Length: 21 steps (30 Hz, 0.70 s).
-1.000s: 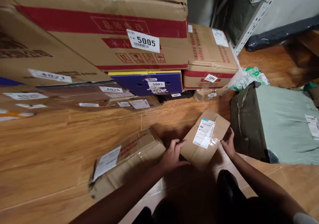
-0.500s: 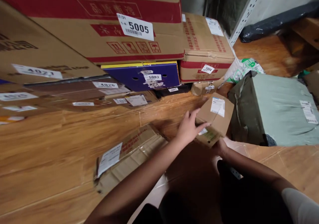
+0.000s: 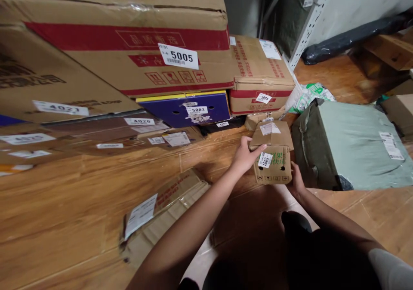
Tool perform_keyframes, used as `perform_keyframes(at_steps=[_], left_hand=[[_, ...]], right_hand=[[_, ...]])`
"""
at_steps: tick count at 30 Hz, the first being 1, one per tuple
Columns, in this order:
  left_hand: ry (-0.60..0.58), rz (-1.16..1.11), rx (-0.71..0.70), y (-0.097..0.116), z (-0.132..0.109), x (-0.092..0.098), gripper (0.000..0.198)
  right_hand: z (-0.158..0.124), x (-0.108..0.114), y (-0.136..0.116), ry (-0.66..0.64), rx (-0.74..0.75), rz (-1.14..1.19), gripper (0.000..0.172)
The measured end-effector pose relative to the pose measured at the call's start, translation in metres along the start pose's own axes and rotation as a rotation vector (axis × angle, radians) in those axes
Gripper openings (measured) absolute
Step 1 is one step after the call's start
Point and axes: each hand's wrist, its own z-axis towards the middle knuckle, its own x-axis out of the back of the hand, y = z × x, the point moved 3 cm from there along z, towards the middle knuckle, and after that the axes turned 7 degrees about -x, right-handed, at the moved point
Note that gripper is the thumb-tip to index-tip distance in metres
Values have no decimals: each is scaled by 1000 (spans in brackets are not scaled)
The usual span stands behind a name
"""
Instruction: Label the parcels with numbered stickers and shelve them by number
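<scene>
Box 5007 [image 3: 275, 171] — left hand [image 3: 244, 155] grasping its left edge, right hand [image 3: 297, 182] gripping its lower right side.

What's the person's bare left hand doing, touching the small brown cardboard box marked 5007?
Touching. The head view shows the left hand, thumb laid across the brown cardboard box at its upper front edge.

Looks like matt cardboard on the carton labelled 5007 [image 3: 275, 170], with smooth paper for its sticker [image 3: 265, 160], and again on the carton labelled 5005 [image 3: 106, 68], with shiny clear tape [image 3: 138, 7]. Appears as creased, low-sheen plastic on the pale green parcel [image 3: 355, 135] and slick, glossy plastic on the black roll [image 3: 342, 39]. Shows perforated metal in the shelf upright [image 3: 309, 29], smooth wood-grain finish across the floor [image 3: 64, 204].
</scene>
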Motion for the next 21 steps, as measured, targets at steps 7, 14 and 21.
perform_keyframes(at_steps=[7,14,21], left_hand=[[32,-29,97,-7,-7,-17,47],[87,-107,90,-15,4,-17,50],[78,-115,111,-21,3,-23,54]], right_hand=[[-6,-8,1,-185,-101,214,59],[-3,-14,-5,-251,-61,150,67],[-3,-7,-11,-253,-98,154,65]])
